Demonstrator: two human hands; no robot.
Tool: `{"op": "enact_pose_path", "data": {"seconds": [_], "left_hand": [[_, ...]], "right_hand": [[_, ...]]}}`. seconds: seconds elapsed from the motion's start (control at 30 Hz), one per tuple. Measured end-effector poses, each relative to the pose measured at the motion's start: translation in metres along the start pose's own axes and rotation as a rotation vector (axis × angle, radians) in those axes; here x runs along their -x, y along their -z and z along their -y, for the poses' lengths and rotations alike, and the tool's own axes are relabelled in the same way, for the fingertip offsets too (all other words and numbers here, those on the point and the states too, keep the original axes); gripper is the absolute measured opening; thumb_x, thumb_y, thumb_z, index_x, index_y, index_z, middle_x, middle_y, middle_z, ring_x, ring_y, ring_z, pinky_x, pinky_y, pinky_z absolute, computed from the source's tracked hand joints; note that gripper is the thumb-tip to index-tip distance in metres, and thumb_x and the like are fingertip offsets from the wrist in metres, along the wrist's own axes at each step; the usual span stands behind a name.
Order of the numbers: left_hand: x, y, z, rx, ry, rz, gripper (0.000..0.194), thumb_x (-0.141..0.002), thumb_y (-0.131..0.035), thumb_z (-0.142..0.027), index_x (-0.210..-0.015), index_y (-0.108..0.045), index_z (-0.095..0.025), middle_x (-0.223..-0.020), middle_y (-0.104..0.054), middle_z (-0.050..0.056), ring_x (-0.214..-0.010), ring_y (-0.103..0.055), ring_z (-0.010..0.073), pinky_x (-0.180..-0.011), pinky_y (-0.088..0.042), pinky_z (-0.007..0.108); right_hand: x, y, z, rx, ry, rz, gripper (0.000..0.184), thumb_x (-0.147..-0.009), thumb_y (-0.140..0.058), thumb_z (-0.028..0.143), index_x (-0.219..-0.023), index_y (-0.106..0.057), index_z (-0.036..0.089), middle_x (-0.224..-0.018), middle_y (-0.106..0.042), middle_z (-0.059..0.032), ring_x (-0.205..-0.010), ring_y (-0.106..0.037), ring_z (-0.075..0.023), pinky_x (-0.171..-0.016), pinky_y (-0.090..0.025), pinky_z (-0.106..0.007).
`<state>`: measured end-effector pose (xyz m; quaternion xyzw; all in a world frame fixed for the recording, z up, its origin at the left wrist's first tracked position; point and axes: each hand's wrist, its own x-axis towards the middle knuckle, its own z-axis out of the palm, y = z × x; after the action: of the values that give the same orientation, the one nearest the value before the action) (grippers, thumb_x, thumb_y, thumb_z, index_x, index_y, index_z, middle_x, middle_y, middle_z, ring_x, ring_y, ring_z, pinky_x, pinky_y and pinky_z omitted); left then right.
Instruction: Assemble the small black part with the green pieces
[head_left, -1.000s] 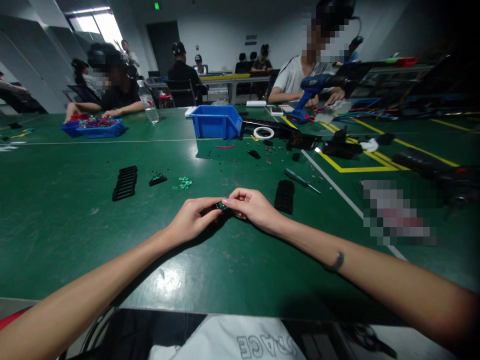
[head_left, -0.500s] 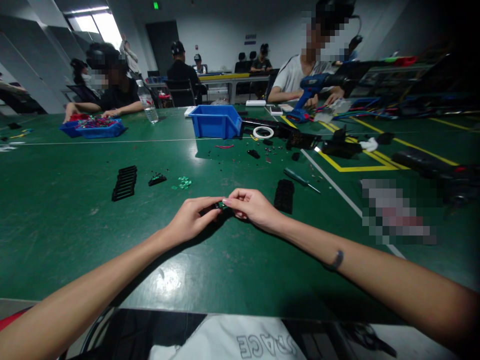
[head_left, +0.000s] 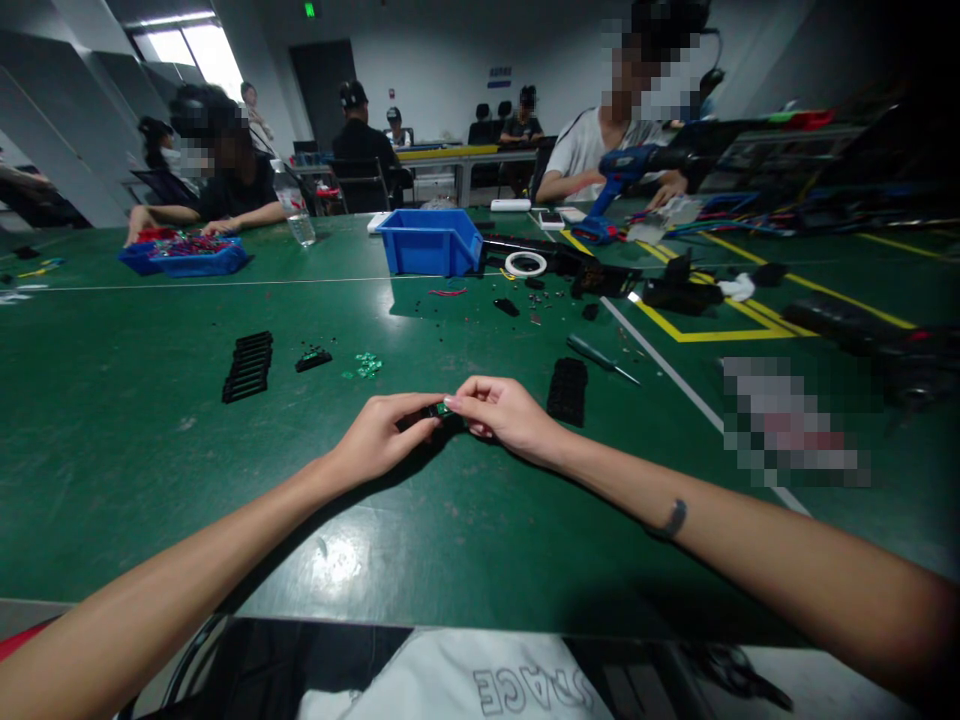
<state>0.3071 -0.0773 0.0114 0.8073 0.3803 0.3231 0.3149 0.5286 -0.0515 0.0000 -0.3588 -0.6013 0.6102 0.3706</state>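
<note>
My left hand [head_left: 384,435] is closed, thumb and fingers gripping a small black plastic part [head_left: 432,411] just above the table. At that part's right end shows a small green circuit board [head_left: 443,408]. The thumb and fingertips of my right hand [head_left: 508,420] are pinched together on the board, partly covering it. Left of my hands lie a pile of green circuit boards [head_left: 367,365], a black piece with green bits [head_left: 313,359] and a row of black plastic parts [head_left: 247,367]. A stack of black parts [head_left: 568,391] lies just right of my right hand.
A screwdriver [head_left: 602,358] lies beyond the black stack. Farther back are a blue bin [head_left: 431,245], a white tape ring [head_left: 526,264], scattered small bits and a blue cordless drill [head_left: 611,195]. Two co-workers sit across the table. A water bottle [head_left: 295,205] stands near the left one.
My hands keep nearly the same pose around the small part. A little more of the green board shows at my right fingertips.
</note>
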Motion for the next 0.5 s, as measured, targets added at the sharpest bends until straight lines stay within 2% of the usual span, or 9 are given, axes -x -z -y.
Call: {"op": "enact_pose_path", "data": {"seconds": [0.5], "left_hand": [[0.0012,-0.0011,0.0017,0.020,-0.044,-0.032,0.038,-0.096,-0.061,-0.030,-0.130,-0.068,-0.014,-0.105,-0.078,0.011,-0.079,-0.074,0.0168,-0.075,-0.056,0.025]], "right_hand": [[0.0018,-0.0043,0.0098,0.069,0.013,0.014,0.040,-0.080,-0.077,0.053,-0.079,-0.064,0.016,-0.052,-0.050,0.0058,-0.046,-0.041,-0.0075,-0.044,-0.026,-0.022]]}}
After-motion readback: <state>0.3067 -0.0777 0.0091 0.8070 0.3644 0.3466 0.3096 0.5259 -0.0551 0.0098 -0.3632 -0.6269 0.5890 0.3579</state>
